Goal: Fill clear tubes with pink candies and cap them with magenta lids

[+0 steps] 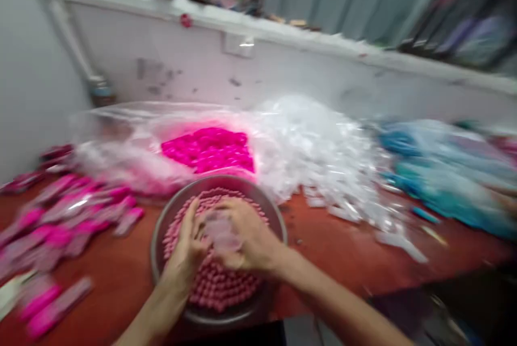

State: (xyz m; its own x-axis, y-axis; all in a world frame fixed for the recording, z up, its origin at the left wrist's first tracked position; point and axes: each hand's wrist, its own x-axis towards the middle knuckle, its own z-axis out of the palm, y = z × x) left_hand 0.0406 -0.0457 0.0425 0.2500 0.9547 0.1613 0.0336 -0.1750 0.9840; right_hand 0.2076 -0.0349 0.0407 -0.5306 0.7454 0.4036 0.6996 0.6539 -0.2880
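Over a dark metal bowl (157, 249) of small pink beads (220, 286), my two hands hold a small clear plastic container (222, 233). The fingers of my right hand (252, 233) wrap around its far and right sides. My left hand (188, 243) is at its left end, thumb and fingers curled in toward it. Motion blur hides the exact finger contact, and whether anything is inside the container cannot be made out.
Pink-and-clear slim containers (72, 216) are piled at left on the red table (323, 260). Behind the bowl, a plastic bag holds bright pink pieces (210, 149). Clear plastic pieces (319, 146) are heaped right of it, with blue-green bags (444, 173) farther right.
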